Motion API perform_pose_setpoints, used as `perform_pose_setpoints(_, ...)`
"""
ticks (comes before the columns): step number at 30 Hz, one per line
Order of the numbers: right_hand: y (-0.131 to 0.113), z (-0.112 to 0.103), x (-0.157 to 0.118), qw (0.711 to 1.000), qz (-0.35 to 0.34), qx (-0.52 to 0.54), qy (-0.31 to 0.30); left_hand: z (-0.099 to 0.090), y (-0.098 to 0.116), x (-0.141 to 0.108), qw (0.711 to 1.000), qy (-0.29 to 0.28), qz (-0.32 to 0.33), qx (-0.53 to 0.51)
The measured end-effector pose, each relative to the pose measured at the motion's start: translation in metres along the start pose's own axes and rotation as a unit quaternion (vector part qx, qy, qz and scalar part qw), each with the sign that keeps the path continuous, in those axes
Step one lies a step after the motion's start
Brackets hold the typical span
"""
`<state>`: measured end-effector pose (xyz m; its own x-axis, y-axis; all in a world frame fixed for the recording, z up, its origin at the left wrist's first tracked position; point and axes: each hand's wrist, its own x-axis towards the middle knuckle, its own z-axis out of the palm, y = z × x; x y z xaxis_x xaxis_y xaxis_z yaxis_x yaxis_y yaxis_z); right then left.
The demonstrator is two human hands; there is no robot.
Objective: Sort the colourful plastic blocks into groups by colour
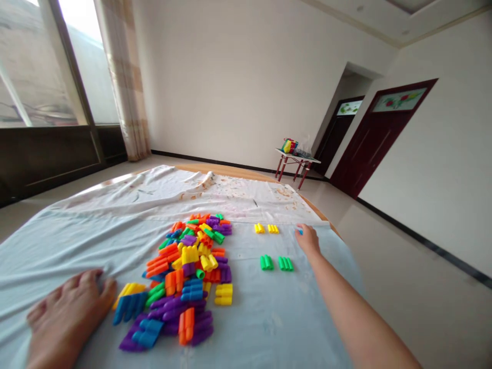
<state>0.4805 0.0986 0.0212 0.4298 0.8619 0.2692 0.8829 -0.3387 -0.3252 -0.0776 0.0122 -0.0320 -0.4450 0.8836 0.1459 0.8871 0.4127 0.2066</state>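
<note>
My right hand (308, 240) reaches out at the right of the cloth, its fingers closed round a small blue piece (299, 232). Left of it lie two yellow pieces (272, 229) side by side, and nearer to me two green pieces (285, 264). My left hand (73, 307) rests on the cloth at the lower left with its fingers spread, holding nothing. Close to its thumb are a yellow piece (132, 288) and a blue piece (129, 307), at the edge of a heap of orange, purple, green, blue and yellow plastic pieces (174, 282).
A light blue cloth (246, 333) and a patterned white cloth (230, 192) cover the round table. Beyond it a small table (298, 156) holds a colourful bag (289, 146) and clear plastic. A window and curtain stand at the left, doors at the right.
</note>
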Motion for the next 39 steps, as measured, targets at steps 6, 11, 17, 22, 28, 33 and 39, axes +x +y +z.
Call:
perform_pose_setpoints(6, -0.091, 0.004, -0.074, 0.923, -0.271, 0.264, -0.07, -0.028, 0.02, -0.018, 1.0, -0.005, -0.017, 0.005)
perform_pose_setpoints(11, -0.157, 0.012, -0.143, 0.841, -0.407, 0.334, -0.126, -0.033, 0.025, -0.021, 1.0, -0.007, -0.021, -0.007)
perform_pose_setpoints(17, -0.169, 0.025, -0.161, 0.838, -0.443, 0.269, -0.17, -0.034, 0.027, -0.021, 1.0, -0.012, -0.025, -0.015)
perform_pose_setpoints(22, -0.147, 0.014, -0.156, 0.854, -0.435, 0.233, -0.166, -0.032, 0.024, -0.019, 1.0, -0.016, -0.022, -0.008)
perform_pose_setpoints(28, -0.12, -0.004, -0.162, 0.865, -0.395, 0.278, -0.135, -0.026, 0.02, -0.015, 1.0, -0.014, -0.014, 0.002)
perform_pose_setpoints(33, -0.111, -0.019, -0.164, 0.867, -0.353, 0.307, -0.171, -0.028, 0.021, -0.016, 1.0, -0.012, -0.01, 0.009)
perform_pose_setpoints(39, -0.103, -0.016, -0.164, 0.881, -0.339, 0.256, -0.21, -0.033, 0.024, -0.018, 1.0, -0.023, -0.013, 0.006)
